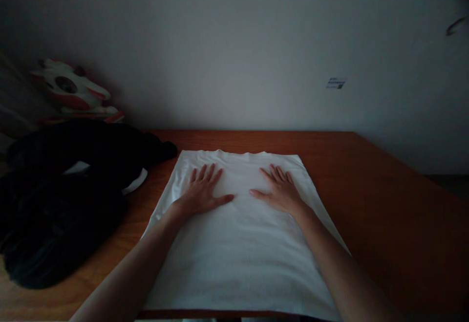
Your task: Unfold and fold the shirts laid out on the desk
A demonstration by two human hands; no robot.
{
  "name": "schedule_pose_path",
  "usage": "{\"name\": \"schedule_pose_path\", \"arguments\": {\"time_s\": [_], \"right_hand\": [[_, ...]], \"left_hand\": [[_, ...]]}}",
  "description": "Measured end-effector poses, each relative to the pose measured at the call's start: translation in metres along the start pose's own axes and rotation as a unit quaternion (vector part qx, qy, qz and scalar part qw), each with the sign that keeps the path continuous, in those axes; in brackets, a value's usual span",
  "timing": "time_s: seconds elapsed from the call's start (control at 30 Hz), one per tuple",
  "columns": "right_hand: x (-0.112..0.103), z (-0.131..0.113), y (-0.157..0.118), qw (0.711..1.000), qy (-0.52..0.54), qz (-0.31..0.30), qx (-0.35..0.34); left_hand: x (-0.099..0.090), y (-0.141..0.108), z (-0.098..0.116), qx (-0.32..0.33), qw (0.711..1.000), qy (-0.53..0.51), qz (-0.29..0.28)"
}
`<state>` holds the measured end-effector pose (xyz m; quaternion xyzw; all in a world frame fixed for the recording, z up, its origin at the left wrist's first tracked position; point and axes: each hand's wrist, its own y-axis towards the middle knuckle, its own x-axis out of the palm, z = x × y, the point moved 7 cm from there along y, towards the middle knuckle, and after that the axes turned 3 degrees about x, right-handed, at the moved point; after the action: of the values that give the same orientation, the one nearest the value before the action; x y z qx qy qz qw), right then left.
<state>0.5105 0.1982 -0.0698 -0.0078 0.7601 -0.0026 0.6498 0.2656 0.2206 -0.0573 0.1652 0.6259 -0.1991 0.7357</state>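
Note:
A white cloth [238, 248] lies spread flat on the brown wooden table, its far edge slightly wavy and its near edge close to the table's front. My left hand [202, 192] rests palm down on the cloth's upper left part, fingers spread. On the upper right part lies my right hand [280, 190], also palm down with its fingers apart. Neither hand grips the fabric. Faint wrinkles run across the cloth below and between the hands.
A bundle of black fabric [66, 214] with small white patches covers the table's left side. Behind it sits a red and white figure [73, 87]. The wooden table [370, 204] extends to the right, against a pale wall bearing a small label [336, 83].

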Motion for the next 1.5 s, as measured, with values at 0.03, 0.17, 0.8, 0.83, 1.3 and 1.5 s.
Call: {"name": "schedule_pose_path", "arguments": {"time_s": [0.03, 0.17, 0.8, 0.83, 1.3, 1.5], "right_hand": [[0.000, 0.000, 0.000, 1.000, 0.001, 0.000, 0.001], [0.001, 0.002, 0.001, 1.000, 0.005, 0.003, 0.000], [0.002, 0.001, 0.000, 1.000, -0.005, 0.010, -0.002], [0.001, 0.001, 0.000, 1.000, -0.005, 0.009, -0.001], [0.003, 0.002, 0.001, 1.000, -0.013, 0.003, -0.002], [0.002, 0.003, -0.001, 1.000, 0.001, -0.010, -0.003]], "left_hand": [[0.001, 0.000, -0.001, 0.001, 1.000, 0.001, 0.001], [0.004, 0.001, -0.003, 0.004, 1.000, 0.005, 0.001], [-0.007, 0.003, -0.017, -0.020, 0.994, -0.103, 0.036], [-0.010, 0.003, -0.023, -0.023, 0.988, -0.141, 0.051], [-0.032, -0.059, -0.162, -0.222, 0.495, -0.770, 0.334], [-0.032, -0.059, -0.163, -0.268, 0.435, -0.792, 0.334]]}}
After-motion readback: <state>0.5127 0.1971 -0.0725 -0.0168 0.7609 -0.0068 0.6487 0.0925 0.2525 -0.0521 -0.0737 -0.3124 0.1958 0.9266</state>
